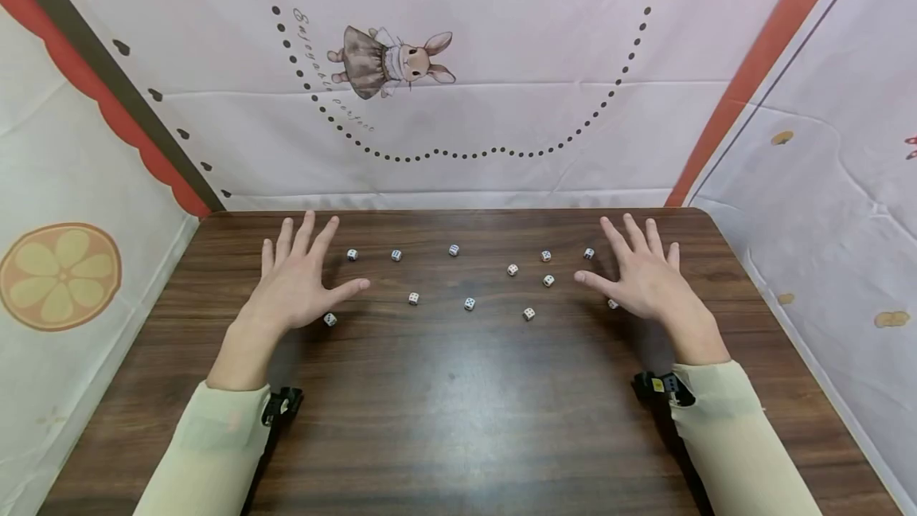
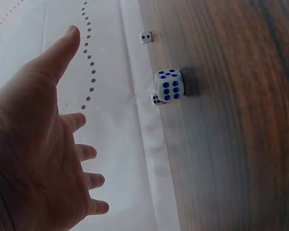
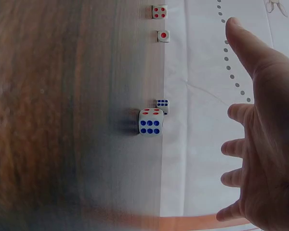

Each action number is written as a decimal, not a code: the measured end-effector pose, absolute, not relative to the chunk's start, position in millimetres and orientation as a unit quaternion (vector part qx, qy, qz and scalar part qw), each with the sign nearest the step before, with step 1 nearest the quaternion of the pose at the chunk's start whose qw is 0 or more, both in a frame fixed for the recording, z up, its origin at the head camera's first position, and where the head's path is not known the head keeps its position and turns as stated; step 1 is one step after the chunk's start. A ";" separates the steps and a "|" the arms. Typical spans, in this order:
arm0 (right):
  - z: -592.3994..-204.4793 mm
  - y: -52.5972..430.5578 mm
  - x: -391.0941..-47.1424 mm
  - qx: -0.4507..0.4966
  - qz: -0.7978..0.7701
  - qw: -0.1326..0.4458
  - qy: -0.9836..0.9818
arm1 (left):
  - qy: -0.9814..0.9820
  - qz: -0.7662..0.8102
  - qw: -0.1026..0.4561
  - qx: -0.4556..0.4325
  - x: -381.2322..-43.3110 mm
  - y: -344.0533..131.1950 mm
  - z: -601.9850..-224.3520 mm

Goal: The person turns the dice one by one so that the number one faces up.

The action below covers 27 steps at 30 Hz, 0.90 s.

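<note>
My left hand (image 1: 292,285) hovers over the left part of the table, fingers and thumb spread, holding nothing. A white die (image 1: 330,319) lies just below its palm edge, and a second die (image 1: 353,255) sits beyond the gap between thumb and index finger. On the other side my right hand (image 1: 645,281) is likewise spread and holds nothing. It partly covers one die (image 1: 613,304); another die (image 1: 589,253) lies by its index finger. In the left wrist view a die (image 2: 169,85) shows blue pips. The right wrist view has a die (image 3: 151,121) with red and blue pips.
Several more dice are scattered between the hands, among them one die (image 1: 469,304) near the middle and one die (image 1: 528,314) farther right. The dark wooden table (image 1: 444,420) ends at a patterned white cloth (image 1: 501,181) behind, with cloth on both sides too.
</note>
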State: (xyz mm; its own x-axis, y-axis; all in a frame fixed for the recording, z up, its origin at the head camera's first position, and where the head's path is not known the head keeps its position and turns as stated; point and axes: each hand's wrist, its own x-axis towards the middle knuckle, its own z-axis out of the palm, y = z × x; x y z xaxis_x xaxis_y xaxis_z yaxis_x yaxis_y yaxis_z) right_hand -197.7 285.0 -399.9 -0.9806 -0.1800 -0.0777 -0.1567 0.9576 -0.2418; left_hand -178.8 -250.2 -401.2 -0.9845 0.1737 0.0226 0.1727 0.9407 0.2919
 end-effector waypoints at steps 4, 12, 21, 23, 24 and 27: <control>-400.1 284.5 -197.3 -0.086 -0.116 0.051 0.988 | 0.984 0.153 0.003 0.090 -178.8 -250.9 -401.4; -398.8 283.8 -198.3 -0.093 -0.121 0.044 0.987 | 0.981 0.164 -0.011 0.104 -181.7 -253.6 -401.4; -395.5 285.0 -198.4 -0.124 -0.154 0.017 0.980 | 0.973 0.198 -0.018 0.119 -188.8 -262.7 -401.4; -394.7 285.4 -198.4 -0.128 -0.163 0.015 0.978 | 0.969 0.214 -0.016 0.125 -191.9 -266.2 -402.3; -394.6 285.7 -198.4 -0.130 -0.167 0.014 0.977 | 0.967 0.223 -0.013 0.126 -193.7 -268.2 -402.8; -394.4 286.6 -198.3 -0.134 -0.177 0.012 0.975 | 0.959 0.252 0.000 0.129 -199.2 -273.5 -404.5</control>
